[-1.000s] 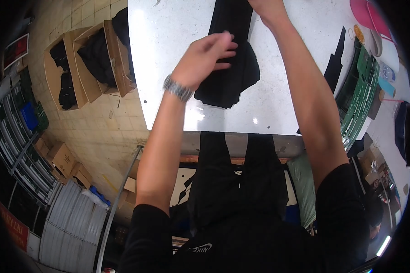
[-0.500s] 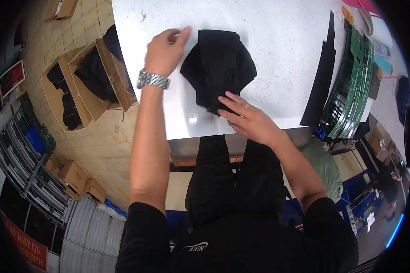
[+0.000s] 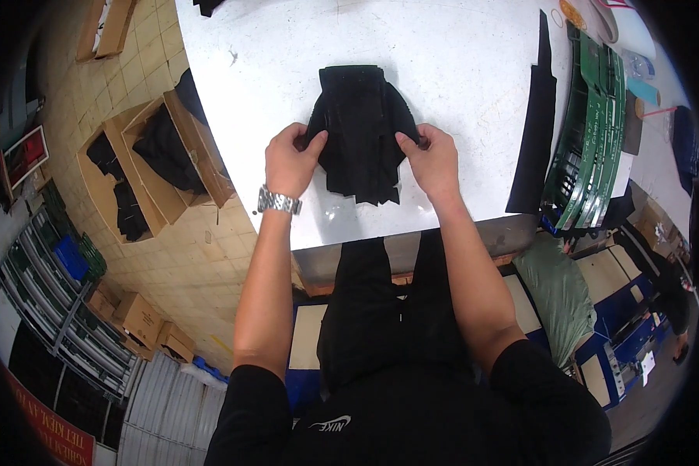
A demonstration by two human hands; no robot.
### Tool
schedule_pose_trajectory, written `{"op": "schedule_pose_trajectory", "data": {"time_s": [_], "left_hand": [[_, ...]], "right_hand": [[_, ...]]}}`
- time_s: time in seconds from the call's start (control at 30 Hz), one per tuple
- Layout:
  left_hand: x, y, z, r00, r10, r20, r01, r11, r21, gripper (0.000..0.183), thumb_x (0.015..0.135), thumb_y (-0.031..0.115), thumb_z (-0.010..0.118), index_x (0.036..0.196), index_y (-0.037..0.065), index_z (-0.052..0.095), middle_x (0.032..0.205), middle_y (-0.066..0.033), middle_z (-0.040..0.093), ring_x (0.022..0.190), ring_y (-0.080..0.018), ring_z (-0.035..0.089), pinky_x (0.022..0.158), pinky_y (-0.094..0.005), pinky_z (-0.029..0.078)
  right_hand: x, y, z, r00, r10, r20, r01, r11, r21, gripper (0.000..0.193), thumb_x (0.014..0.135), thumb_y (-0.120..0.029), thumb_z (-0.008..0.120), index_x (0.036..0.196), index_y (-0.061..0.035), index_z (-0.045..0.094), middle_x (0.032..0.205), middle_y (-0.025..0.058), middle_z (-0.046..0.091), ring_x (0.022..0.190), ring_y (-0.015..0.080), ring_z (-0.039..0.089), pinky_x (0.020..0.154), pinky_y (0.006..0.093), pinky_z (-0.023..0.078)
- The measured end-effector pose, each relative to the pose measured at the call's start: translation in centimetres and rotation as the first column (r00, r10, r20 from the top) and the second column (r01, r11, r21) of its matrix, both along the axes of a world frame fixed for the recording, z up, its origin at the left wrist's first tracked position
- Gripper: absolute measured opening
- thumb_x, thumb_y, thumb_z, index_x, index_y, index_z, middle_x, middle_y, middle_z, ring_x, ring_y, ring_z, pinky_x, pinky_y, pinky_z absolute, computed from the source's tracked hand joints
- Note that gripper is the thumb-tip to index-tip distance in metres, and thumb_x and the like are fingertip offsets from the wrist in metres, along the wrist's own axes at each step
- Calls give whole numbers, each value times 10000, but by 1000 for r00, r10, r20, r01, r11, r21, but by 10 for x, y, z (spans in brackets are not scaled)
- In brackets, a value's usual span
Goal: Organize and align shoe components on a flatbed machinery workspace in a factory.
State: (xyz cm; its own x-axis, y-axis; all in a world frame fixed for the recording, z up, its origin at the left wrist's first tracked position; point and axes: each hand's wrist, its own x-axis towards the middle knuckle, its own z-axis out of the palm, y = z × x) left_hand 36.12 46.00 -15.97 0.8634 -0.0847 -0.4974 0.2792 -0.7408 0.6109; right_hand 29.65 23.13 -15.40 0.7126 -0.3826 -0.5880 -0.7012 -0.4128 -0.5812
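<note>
A stack of black cut fabric pieces (image 3: 357, 132) lies on the white table (image 3: 474, 101), with a long narrow piece on top and wider rounded edges showing at both sides. My left hand (image 3: 293, 161) pinches the stack's left edge, thumb on top and fingers curled at the rim. On the opposite side, my right hand (image 3: 433, 163) grips the right edge the same way. The fingertips under the cloth are hidden. A metal watch (image 3: 279, 200) is on my left wrist.
A long black fabric strip (image 3: 534, 132) lies at the table's right, beside green slatted racks (image 3: 594, 128). Cardboard boxes (image 3: 144, 167) holding black cloth stand on the tiled floor at left. Another dark piece (image 3: 207, 7) lies at the far left corner. A person (image 3: 670, 299) is at far right.
My left hand has moved down onto the stack's left edge. My right hand has gone from the near end to the right edge. Both have taken hold, and the sides have drawn inward.
</note>
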Motion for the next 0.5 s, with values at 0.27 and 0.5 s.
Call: {"op": "schedule_pose_trajectory", "data": {"time_s": [0.27,0.5], "left_hand": [[-45,-63,22,887,181,424,-135,981,-137,222,786,105,828,776,-17,642,693,-83,635,559,-139,593,530,-274,478],[-39,-92,18,971,152,185,-93,951,-294,181,863,154,755,849,-19,702,759,-132,701,652,-184,690,592,-286,523]], "right_hand": [[-1,24,24,938,113,327,-58,983,-174,131,886,-148,673,884,-18,657,822,137,645,765,318,635,753,420,444],[-6,28,11,913,227,340,-132,951,-281,65,885,-99,645,910,-44,671,827,113,620,800,309,617,810,447,395]]}}
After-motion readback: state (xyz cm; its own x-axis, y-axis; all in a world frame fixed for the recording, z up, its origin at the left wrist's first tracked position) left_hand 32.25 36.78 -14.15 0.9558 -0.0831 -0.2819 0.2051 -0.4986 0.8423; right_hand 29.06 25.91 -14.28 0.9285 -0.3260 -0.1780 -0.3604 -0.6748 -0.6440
